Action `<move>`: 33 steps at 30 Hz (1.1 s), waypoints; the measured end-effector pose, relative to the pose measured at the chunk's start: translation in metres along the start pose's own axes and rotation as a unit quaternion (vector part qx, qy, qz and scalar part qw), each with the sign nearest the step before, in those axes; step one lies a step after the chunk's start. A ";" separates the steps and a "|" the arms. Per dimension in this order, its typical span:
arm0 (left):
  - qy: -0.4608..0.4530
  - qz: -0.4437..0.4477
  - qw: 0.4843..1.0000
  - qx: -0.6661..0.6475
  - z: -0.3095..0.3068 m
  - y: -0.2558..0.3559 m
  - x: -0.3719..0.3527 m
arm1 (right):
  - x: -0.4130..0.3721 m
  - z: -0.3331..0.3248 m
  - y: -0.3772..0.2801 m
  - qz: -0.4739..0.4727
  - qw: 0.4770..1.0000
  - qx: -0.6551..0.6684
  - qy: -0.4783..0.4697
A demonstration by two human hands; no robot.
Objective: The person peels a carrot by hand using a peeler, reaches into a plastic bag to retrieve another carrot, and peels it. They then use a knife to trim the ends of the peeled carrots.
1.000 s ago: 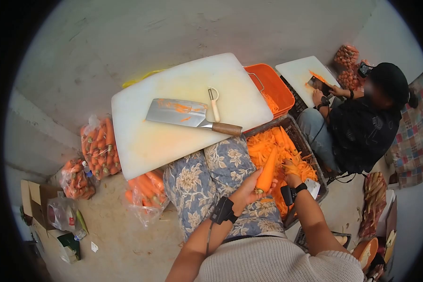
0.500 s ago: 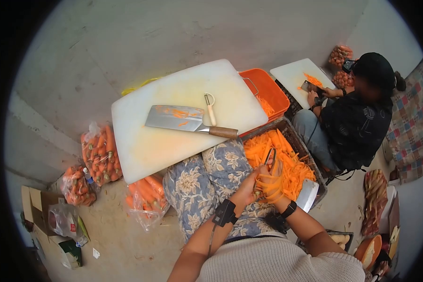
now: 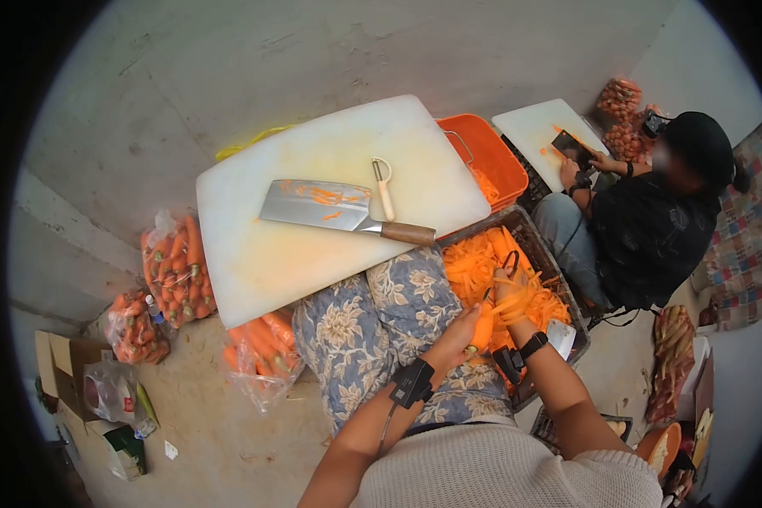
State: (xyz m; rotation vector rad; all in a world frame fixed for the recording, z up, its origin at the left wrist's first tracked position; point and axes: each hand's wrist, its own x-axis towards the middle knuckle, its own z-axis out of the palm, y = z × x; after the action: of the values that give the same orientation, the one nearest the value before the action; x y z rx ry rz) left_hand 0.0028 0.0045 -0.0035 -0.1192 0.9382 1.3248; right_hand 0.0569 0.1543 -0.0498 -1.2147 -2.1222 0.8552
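Note:
My left hand [image 3: 459, 335] is closed around an orange carrot [image 3: 483, 327], held over the crate by my lap. My right hand [image 3: 506, 292] is closed on a dark-framed peeler [image 3: 513, 261], its grip partly hidden, and loose carrot peels [image 3: 525, 300] hang over the fingers and wrist. Beneath both hands, a dark crate [image 3: 577, 326] holds whole carrots and a heap of peelings. On the white cutting board [image 3: 254, 262] at my knees lie a cleaver [image 3: 317, 206] with carrot shreds on its blade and a second peeler [image 3: 384, 190] with a pale handle.
An orange tub [image 3: 504, 173] stands behind the crate. Bagged carrots [image 3: 178, 271] sit at the left, with another carrot bag [image 3: 262, 347] below the board. At the right, a seated co-worker [image 3: 652, 229] cuts carrot on another board [image 3: 529, 127]. A cardboard box [image 3: 63, 372] is far left.
My right hand and the peeler have moved away from my left hand, up and to the right. The carrot now shows more clearly. The co-worker's hands have shifted slightly.

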 end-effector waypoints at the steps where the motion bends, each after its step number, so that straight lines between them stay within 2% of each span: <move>1: -0.015 0.008 1.000 -0.002 -0.002 -0.003 0.003 | 0.005 0.006 0.009 -0.041 0.998 -0.036 0.034; 5: -0.033 -0.012 0.999 -0.033 -0.004 0.005 0.001 | 0.013 0.016 0.013 0.029 0.999 0.034 0.024; 7: -0.033 -0.036 0.996 -0.068 -0.003 0.006 -0.001 | 0.018 0.015 0.007 0.226 0.969 0.084 -0.057; 11: -0.035 -0.036 0.998 -0.027 -0.005 0.003 -0.004 | 0.031 -0.001 0.023 0.275 0.942 0.155 -0.119; 12: -0.036 -0.041 0.998 -0.029 -0.005 0.001 -0.002 | 0.029 0.001 0.037 0.097 0.978 -0.106 -0.152; 13: -0.038 -0.046 0.998 -0.031 -0.005 0.000 -0.001 | 0.029 0.005 0.051 -0.091 0.914 -0.357 -0.170; 14: -0.040 -0.045 0.998 -0.031 -0.004 0.001 -0.001 | 0.030 0.003 0.044 -0.092 0.914 -0.358 -0.168; 15: -0.047 -0.055 0.997 -0.037 -0.004 0.002 -0.001 | 0.030 0.003 0.037 0.133 0.974 -0.100 -0.153; 16: -0.054 -0.066 0.995 -0.042 -0.003 0.003 -0.001 | 0.030 0.002 0.030 0.341 0.917 0.170 -0.120; 17: -0.055 -0.065 0.996 -0.040 -0.003 0.003 -0.002 | 0.032 0.002 0.043 0.339 0.917 0.171 -0.119; 19: -0.049 -0.062 0.997 -0.025 -0.004 0.002 -0.004 | 0.035 0.006 0.089 0.320 0.900 0.271 -0.116; 20: -0.049 -0.059 0.997 -0.022 -0.005 0.003 -0.006 | 0.028 0.002 0.086 0.317 0.900 0.274 -0.116; 22: -0.074 -0.050 0.996 0.004 -0.007 0.005 -0.009 | 0.013 -0.015 0.074 0.388 0.808 0.437 -0.075; 23: -0.074 -0.048 0.996 0.006 -0.009 0.007 -0.011 | 0.010 -0.023 0.062 0.385 0.809 0.438 -0.075; 25: -0.157 -0.047 0.986 -0.016 -0.012 0.011 -0.015 | 0.001 -0.035 0.036 0.448 0.820 0.350 -0.073; 26: -0.158 -0.044 0.986 -0.016 -0.012 0.009 -0.012 | -0.010 -0.038 0.032 0.412 0.818 0.395 -0.068; 27: -0.140 -0.033 0.987 -0.073 -0.013 0.004 -0.007 | -0.015 -0.040 0.022 0.410 0.820 0.393 -0.069; 28: -0.121 -0.024 0.984 -0.129 -0.014 -0.001 -0.002 | -0.022 -0.041 0.011 0.370 0.837 0.399 -0.052; 29: -0.121 -0.025 0.984 -0.129 -0.015 -0.001 -0.002 | -0.028 -0.041 0.003 0.330 0.852 0.405 -0.033; 31: -0.133 -0.025 0.984 -0.112 -0.017 0.000 0.000 | -0.029 -0.036 -0.005 0.354 0.836 0.420 -0.014; 33: -0.120 -0.016 0.987 -0.102 -0.016 -0.003 0.000 | -0.038 -0.029 -0.013 0.192 0.929 0.313 -0.043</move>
State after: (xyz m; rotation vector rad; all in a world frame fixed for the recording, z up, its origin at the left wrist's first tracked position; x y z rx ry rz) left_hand -0.0031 -0.0051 -0.0151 -0.1286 0.5932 1.3688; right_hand 0.0881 0.1231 -0.0267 -1.2534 -1.4817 1.6301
